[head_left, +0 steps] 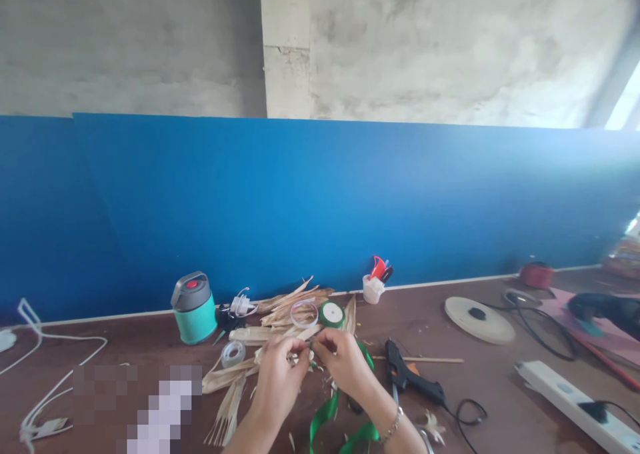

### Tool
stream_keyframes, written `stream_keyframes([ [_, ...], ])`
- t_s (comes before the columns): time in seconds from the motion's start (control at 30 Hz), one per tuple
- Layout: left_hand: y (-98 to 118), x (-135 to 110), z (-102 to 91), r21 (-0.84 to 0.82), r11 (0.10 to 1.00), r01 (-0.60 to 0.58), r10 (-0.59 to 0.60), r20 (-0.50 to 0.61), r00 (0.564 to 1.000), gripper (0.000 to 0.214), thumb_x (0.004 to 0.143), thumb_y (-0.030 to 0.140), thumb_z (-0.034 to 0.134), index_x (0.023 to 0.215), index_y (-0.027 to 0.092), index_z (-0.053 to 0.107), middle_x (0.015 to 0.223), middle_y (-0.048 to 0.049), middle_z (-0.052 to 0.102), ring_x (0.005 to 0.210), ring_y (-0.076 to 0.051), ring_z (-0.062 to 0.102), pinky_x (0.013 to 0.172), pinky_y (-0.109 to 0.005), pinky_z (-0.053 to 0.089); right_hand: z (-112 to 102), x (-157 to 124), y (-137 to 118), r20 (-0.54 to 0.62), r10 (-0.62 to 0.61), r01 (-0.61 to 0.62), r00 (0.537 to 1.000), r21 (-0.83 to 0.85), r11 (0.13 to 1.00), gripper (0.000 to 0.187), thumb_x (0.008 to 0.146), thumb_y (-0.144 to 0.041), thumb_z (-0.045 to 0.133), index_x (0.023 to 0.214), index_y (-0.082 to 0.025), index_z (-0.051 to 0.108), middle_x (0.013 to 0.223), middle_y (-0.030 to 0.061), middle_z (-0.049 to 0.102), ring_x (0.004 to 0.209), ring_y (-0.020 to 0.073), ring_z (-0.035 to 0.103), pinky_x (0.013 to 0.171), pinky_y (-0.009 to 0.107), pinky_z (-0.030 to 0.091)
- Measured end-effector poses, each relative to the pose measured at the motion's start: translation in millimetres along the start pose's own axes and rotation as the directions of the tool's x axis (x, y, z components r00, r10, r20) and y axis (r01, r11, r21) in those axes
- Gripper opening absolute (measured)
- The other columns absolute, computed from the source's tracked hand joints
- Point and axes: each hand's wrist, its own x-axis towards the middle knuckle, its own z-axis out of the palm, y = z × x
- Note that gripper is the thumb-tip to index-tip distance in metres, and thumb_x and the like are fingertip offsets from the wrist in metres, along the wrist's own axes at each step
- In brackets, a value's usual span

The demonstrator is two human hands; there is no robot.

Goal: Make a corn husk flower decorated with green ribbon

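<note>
My left hand (281, 375) and my right hand (345, 359) meet fingertip to fingertip over the table, both in a pinch. Between them is something small and dark, too small to name. Under and behind my hands lie dried corn husks (245, 335), some torn into strips. A green ribbon (325, 415) loops down beside my right wrist. Just beyond my fingers are a green ribbon spool (332, 314) and a clear ring-shaped roll (305, 314). A roll of clear tape (233, 355) is left of my left hand.
A black glue gun (415, 377) lies right of my right arm, near a thin wooden stick (440, 360). A teal lidded flask (195, 311) and a white cup of tools (373, 289) stand at the back. A white power strip (575, 401) and round lid (479, 321) are right.
</note>
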Motion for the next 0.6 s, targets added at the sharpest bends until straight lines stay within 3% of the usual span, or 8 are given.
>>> stream_keyframes([
  [0.1, -0.2, 1.0, 0.3, -0.050, 0.998, 0.043, -0.042, 0.023, 0.999, 0.016, 0.073, 0.029, 0.057, 0.070, 0.018, 0.068, 0.075, -0.0075, 0.070, 0.079, -0.026, 0.063, 0.074, -0.035, 0.046, 2.3, 0.1, 0.7, -0.018, -0.004, 0.004, 1.000, -0.013, 1.000, 0.018, 0.074, -0.022, 0.048, 0.058, -0.015, 0.053, 0.054, -0.0008, 0.050, 0.054, 0.0129, 0.045, 0.052, 0.023, 0.033],
  [0.2, -1.7, 4.9, -3.1, -0.249, 0.945, 0.211, -0.167, 0.188, 0.968, 0.023, 0.074, 0.035, 0.057, 0.080, 0.016, 0.068, 0.073, -0.0054, 0.070, 0.072, -0.023, 0.063, 0.069, -0.032, 0.047, 0.5, 0.3, 0.3, -0.017, -0.017, 0.017, 1.000, -0.024, 1.000, 0.016, 0.074, -0.021, 0.047, 0.060, -0.015, 0.053, 0.055, -0.0013, 0.050, 0.055, 0.0124, 0.044, 0.052, 0.022, 0.034],
  [0.3, -3.9, 7.6, -7.5, -0.386, 0.860, 0.333, -0.219, 0.310, 0.925, 0.032, 0.075, 0.043, 0.057, 0.086, 0.015, 0.068, 0.076, -0.0048, 0.071, 0.079, -0.022, 0.063, 0.071, -0.029, 0.046, -2.6, -0.3, -0.3, -0.004, -0.035, 0.035, 0.999, -0.038, 0.999, 0.016, 0.074, -0.019, 0.046, 0.061, -0.016, 0.054, 0.055, -0.0019, 0.050, 0.055, 0.0119, 0.044, 0.053, 0.022, 0.034],
  [0.47, -10.6, 7.4, -4.9, -0.311, 0.888, 0.340, -0.221, 0.360, 0.906, 0.034, 0.073, 0.044, 0.059, 0.073, 0.013, 0.071, 0.066, -0.0041, 0.069, 0.066, -0.020, 0.062, 0.060, -0.026, 0.043, -3.1, -2.1, -3.2, 0.009, -0.061, 0.061, 0.998, -0.076, 0.995, 0.017, 0.073, -0.015, 0.046, 0.059, -0.016, 0.055, 0.056, -0.0015, 0.053, 0.057, 0.0122, 0.047, 0.055, 0.021, 0.035],
  [0.6, -13.2, 6.4, 1.9, -0.254, 0.926, 0.280, -0.207, 0.279, 0.938, 0.024, 0.069, 0.035, 0.061, 0.070, 0.014, 0.072, 0.061, -0.0034, 0.068, 0.057, -0.019, 0.060, 0.056, -0.027, 0.043, -2.3, -2.6, -7.0, -0.007, -0.054, 0.052, 0.999, -0.127, 0.991, 0.017, 0.072, -0.013, 0.048, 0.059, -0.016, 0.059, 0.056, -0.0006, 0.056, 0.055, 0.0130, 0.048, 0.054, 0.022, 0.035],
])
